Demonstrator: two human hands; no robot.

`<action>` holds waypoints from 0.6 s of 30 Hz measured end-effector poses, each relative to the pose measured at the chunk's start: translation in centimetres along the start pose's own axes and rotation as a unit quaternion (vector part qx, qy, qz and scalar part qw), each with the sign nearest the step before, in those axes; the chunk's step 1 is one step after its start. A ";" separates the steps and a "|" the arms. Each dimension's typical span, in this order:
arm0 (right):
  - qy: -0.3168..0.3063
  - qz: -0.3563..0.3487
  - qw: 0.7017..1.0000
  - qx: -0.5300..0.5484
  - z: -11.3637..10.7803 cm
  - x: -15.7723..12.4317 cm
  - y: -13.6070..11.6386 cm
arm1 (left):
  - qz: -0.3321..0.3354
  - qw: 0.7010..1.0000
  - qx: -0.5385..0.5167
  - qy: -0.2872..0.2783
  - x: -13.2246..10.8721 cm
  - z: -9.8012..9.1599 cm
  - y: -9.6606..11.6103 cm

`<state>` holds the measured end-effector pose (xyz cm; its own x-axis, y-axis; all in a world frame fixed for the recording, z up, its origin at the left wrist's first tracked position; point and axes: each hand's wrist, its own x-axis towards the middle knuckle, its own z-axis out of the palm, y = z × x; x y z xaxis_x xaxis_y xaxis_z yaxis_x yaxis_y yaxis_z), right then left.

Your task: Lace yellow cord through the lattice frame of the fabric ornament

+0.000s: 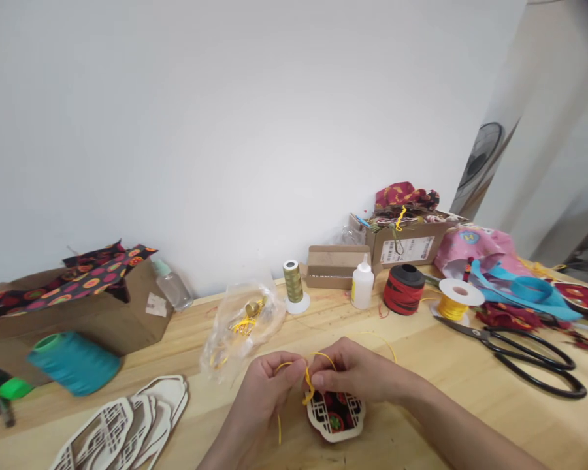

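My left hand [264, 385] and my right hand [355, 375] meet over the wooden table [421, 365]. Both pinch a thin yellow cord [308, 385], which loops between the fingers and trails down to the left. Just below the hands lies a small cream lattice ornament [336, 418] with dark patterned fabric showing through it. The cord's lower end hangs near the ornament's top edge.
A clear bag with gold bits [240, 326], an olive thread cone [293, 284], a glue bottle [362, 284], a red spool [404, 288], a yellow cord spool [455, 300] and black scissors [529, 356] lie beyond. A teal spool [76, 362] and lattice cutouts [127, 424] are left.
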<state>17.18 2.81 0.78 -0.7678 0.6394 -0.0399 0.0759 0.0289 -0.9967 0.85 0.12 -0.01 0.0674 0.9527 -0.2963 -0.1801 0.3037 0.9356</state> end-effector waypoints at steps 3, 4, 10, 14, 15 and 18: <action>0.030 0.013 0.999 -0.020 -0.1 0.2 0.1 | 0.002 1.000 0.007 0.016 0.3 -0.2 0.0; 0.055 0.010 0.997 -0.048 -0.1 0.3 0.1 | 0.002 1.000 0.005 0.022 0.4 -0.2 0.0; 0.160 -0.071 0.927 -0.333 0.6 0.7 0.3 | 0.023 0.999 0.004 0.041 0.2 -0.2 0.1; 0.144 -0.075 0.900 -0.405 1.0 0.8 0.6 | 0.036 0.999 0.024 0.015 0.0 -0.1 0.3; 0.141 -0.077 0.899 -0.408 1.0 0.8 0.7 | 0.034 0.999 0.035 0.002 -0.1 0.0 0.4; 0.141 -0.087 0.900 -0.403 1.0 0.8 0.9 | 0.038 0.997 0.064 -0.022 -0.3 0.0 0.7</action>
<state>15.96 2.56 -0.20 -0.6287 0.7380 0.2453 0.4944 0.6227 -0.6065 0.71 0.09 0.74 0.1014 0.9708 -0.2176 -0.0605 0.2243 0.9726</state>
